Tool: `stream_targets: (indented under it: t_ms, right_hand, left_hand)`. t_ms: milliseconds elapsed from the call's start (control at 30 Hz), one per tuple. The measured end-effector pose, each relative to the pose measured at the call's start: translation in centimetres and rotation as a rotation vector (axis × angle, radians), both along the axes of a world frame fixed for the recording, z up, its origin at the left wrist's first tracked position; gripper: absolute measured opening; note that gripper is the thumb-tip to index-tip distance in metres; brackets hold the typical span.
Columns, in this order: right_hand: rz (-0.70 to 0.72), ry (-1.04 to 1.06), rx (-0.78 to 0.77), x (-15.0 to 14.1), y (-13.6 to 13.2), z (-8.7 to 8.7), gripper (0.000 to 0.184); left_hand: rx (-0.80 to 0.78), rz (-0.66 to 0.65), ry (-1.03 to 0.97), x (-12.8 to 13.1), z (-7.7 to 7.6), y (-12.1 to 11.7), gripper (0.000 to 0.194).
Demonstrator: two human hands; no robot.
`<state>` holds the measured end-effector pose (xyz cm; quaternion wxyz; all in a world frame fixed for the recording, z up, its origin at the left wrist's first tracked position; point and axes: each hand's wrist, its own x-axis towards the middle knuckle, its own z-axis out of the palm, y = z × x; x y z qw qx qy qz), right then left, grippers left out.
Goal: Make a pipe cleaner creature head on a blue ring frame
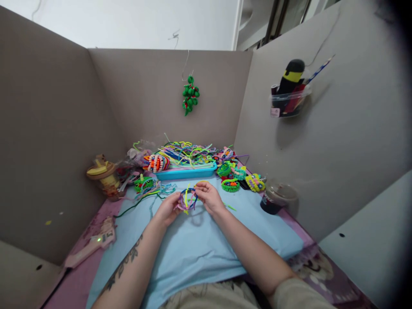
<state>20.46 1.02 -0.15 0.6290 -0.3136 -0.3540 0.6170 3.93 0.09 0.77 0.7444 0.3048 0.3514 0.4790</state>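
Note:
Between my two hands, above the blue cloth, is a small round frame of bent pipe cleaners (187,199) in blue, yellow and pink. My left hand (170,207) grips its left side with closed fingers. On the other side, my right hand (208,197) pinches the upper right of the blue ring. A yellow strand stands up through the middle of the frame, and pink ends stick out low on the left. A short green piece (230,207) lies on the cloth to the right of my right hand.
A blue tray (186,173) heaped with loose pipe cleaners stands at the back. Finished fuzzy figures (230,184) sit right of it. A pink glue gun (96,242) lies left, near a yellow cup (106,178). A lidded dark cup (273,199) stands right. Grey panels enclose three sides.

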Motion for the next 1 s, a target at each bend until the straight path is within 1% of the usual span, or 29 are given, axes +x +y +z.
stream_targets:
  t_ms: [100, 200, 267, 333, 433, 500, 567, 600, 667, 733, 767, 800, 867, 1000]
  right_hand:
    - [-0.143, -0.065, 0.062, -0.3, 0.4, -0.7, 0.042]
    - [-0.277, -0.153, 0.085, -0.5, 0.5, -1.1, 0.056]
    - [-0.300, -0.208, 0.087, -0.4, 0.4, -1.1, 0.063]
    - [-0.296, -0.232, 0.107, -0.4, 0.3, -0.8, 0.065]
    - [-0.288, -0.177, 0.144, -0.1, 0.3, -0.4, 0.063]
    - [-0.274, -0.105, 0.124, 0.1, 0.5, -0.3, 0.061]
    - [-0.204, -0.058, 0.055, 0.3, 0.7, -0.3, 0.056]
    - [-0.132, -0.056, 0.016, 0.4, 0.7, -0.3, 0.053]
    - [0.080, -0.085, -0.041, 0.5, 0.5, -0.2, 0.046]
    - [0.313, -0.115, -0.052, 0.5, 0.1, -0.1, 0.040]
    - [0.397, -0.118, -0.044, 0.4, -0.1, 0.0, 0.038]
    - [0.448, -0.115, -0.034, 0.3, -0.3, 0.0, 0.037]
    - [0.470, -0.106, -0.024, 0.0, -0.5, -0.1, 0.036]
    - [0.416, -0.073, -0.032, -0.4, -0.4, -0.5, 0.032]
  left_hand:
    - [0.043, 0.001, 0.037, 0.0, -0.2, -0.1, 0.013]
    - [0.034, 0.001, 0.044, 0.1, -0.4, -0.1, 0.014]
    - [0.026, 0.001, 0.045, 0.2, -0.4, -0.1, 0.014]
    - [0.020, -0.001, 0.038, 0.2, -0.4, -0.1, 0.013]
    - [0.007, 0.004, 0.002, 0.3, -0.1, -0.2, 0.010]
    - [-0.002, 0.021, -0.040, 0.2, 0.1, -0.1, 0.007]
    - [-0.012, 0.047, -0.097, 0.0, 0.3, 0.0, 0.005]
    - [-0.015, 0.061, -0.131, -0.1, 0.4, 0.1, 0.005]
    - [-0.019, 0.087, -0.199, -0.3, 0.6, 0.3, 0.007]
    - [-0.027, 0.099, -0.237, -0.5, 0.8, 0.4, 0.009]
    - [-0.036, 0.104, -0.243, -0.5, 0.8, 0.5, 0.010]
    - [-0.047, 0.110, -0.241, -0.4, 0.8, 0.5, 0.011]
    - [-0.071, 0.121, -0.230, -0.3, 0.8, 0.4, 0.013]
    - [-0.091, 0.110, -0.221, 0.2, 0.7, 0.3, 0.013]
